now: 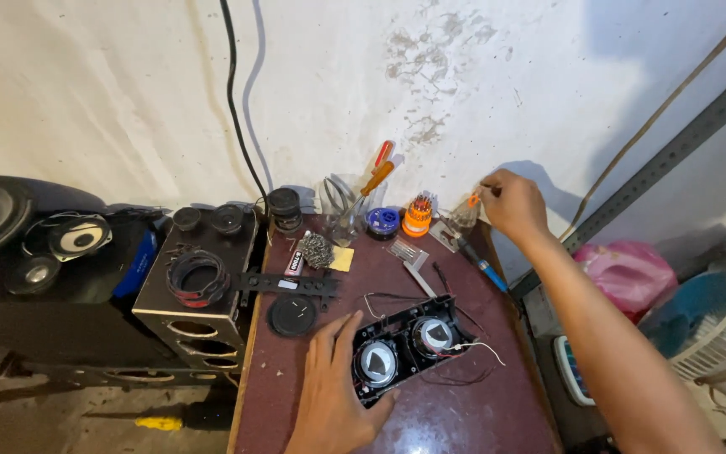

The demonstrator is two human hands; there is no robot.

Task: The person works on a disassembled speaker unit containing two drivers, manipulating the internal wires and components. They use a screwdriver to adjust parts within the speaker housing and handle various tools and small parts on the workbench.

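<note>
My left hand (329,382) rests flat on the dark red table (464,412), its fingers against the left end of a small black two-driver speaker unit (405,346) with loose red, black and white wires. My right hand (512,204) reaches to the back right corner of the table. Its fingers pinch a small orange-tipped tool (472,199) that stands in a clear container (464,217). What the tool is cannot be made out.
Along the wall stand a glass jar with screwdrivers (350,206), a blue solder spool (382,222), an orange bit holder (418,216) and a wire wool ball (316,250). A black speaker box (199,290) sits left; a pink bag (628,269) and a fan (716,328) are right.
</note>
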